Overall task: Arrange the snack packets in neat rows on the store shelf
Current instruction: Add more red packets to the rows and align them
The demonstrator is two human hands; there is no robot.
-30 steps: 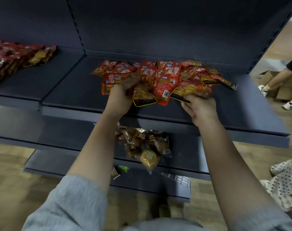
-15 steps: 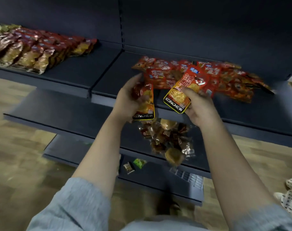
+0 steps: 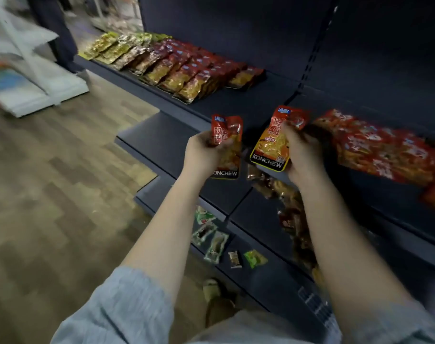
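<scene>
My left hand (image 3: 203, 153) grips a red and yellow KONCHEW snack packet (image 3: 227, 147) upright in front of the dark shelf (image 3: 268, 103). Beside it my right hand (image 3: 303, 155) grips another KONCHEW packet (image 3: 276, 142) of the same kind, tilted a little. To the right, a loose heap of red packets (image 3: 385, 147) lies on the shelf. Neat rows of packets (image 3: 176, 63), gold, brown and red, fill the shelf's left part.
A clear bag of mixed snacks (image 3: 291, 214) lies on the lower shelf under my right arm. Small green and white packets (image 3: 216, 242) lie on the bottom shelf. Wooden floor spreads to the left, with a white rack (image 3: 30, 78) at the far left.
The view has swung left, bringing the arranged rows into sight. Both hands have carried their packets away from the heap, leftwards along the shelf.
</scene>
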